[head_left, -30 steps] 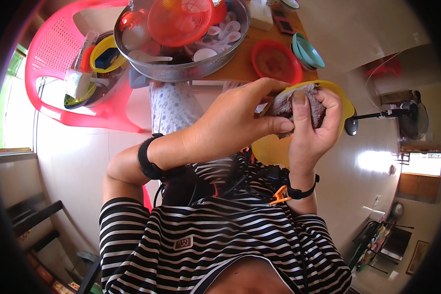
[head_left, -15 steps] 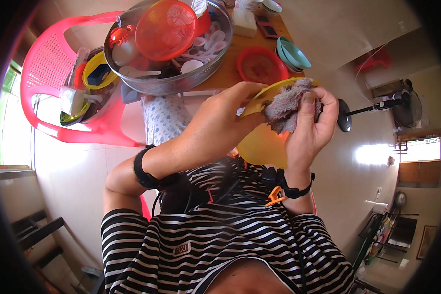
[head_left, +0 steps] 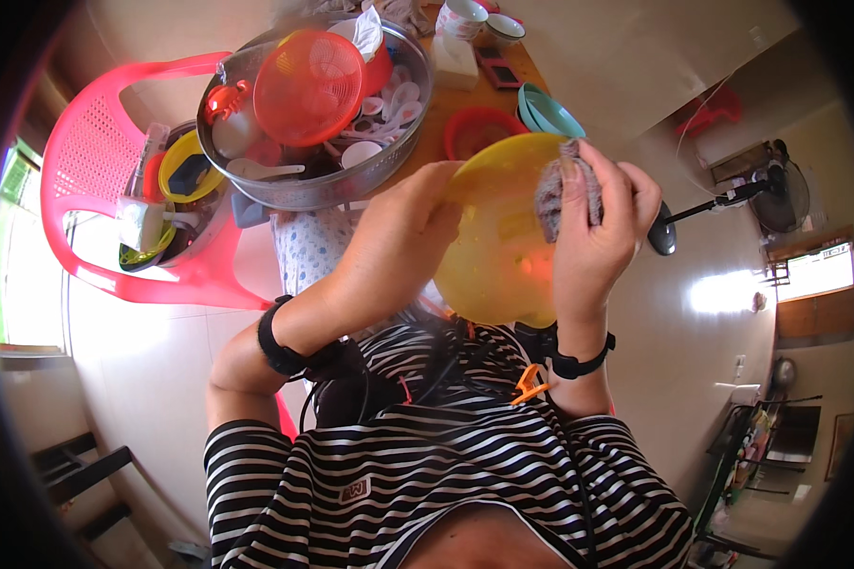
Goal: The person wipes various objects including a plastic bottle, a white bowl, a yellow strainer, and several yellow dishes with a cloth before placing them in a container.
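A translucent yellow plastic bowl (head_left: pixel 498 237) is tilted up in front of my chest. My left hand (head_left: pixel 410 211) grips its left edge, with the fingertips hidden behind the bowl. A crumpled grey cloth (head_left: pixel 555 201) is pinched in my right hand (head_left: pixel 605 204) and pressed against the bowl's right side near the rim. The right thumb lies over the cloth, and the other fingers curl round it at the edge.
A large metal basin (head_left: pixel 304 194) holds a red colander (head_left: pixel 310 87) and several white spoons. On the wooden table (head_left: pixel 434 119) stand a red bowl (head_left: pixel 470 131) and turquoise bowls (head_left: pixel 548 112). A pink chair (head_left: pixel 85 171) at left carries more kitchenware. A fan (head_left: pixel 778 199) stands at right.
The bowl has turned to show more of its broad face and shifted slightly left. The cloth has moved from across the upper rim to the bowl's right side.
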A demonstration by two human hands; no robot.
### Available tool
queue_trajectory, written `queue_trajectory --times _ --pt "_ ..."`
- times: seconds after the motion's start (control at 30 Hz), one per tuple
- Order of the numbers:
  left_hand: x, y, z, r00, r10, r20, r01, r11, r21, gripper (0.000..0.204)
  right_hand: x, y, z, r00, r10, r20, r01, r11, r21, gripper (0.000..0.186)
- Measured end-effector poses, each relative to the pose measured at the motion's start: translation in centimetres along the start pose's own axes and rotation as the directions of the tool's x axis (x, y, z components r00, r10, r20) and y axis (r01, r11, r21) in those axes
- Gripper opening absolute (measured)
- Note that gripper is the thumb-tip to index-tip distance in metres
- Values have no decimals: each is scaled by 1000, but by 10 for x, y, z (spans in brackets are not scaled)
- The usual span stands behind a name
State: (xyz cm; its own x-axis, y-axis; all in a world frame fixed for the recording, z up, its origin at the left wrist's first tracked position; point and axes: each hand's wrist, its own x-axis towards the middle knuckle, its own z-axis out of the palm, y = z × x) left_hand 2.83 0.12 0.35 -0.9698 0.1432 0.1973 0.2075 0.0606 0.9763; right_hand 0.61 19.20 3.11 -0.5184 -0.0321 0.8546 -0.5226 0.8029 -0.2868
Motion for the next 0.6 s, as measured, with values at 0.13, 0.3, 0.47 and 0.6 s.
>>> queue_trajectory --times 0.13,0.3,0.47,0.6 --pt "5 -5 -7 994 84 -63 -82 996 33 33 2 7 -1 993 92 -73 -93 996 -11 28" --pt "3 10 -12 996 39 -75 -39 999 -2 33 5 22 -2 988 135 -76 -131 990 52 14" --pt "3 9 -12 989 123 -83 -124 992 -5 35 2 24 -9 925 374 65 -378 891 253 16" --pt "3 8 -13 986 148 -79 -151 988 -30 37 1 23 -10 914 403 42 -391 850 354 16"
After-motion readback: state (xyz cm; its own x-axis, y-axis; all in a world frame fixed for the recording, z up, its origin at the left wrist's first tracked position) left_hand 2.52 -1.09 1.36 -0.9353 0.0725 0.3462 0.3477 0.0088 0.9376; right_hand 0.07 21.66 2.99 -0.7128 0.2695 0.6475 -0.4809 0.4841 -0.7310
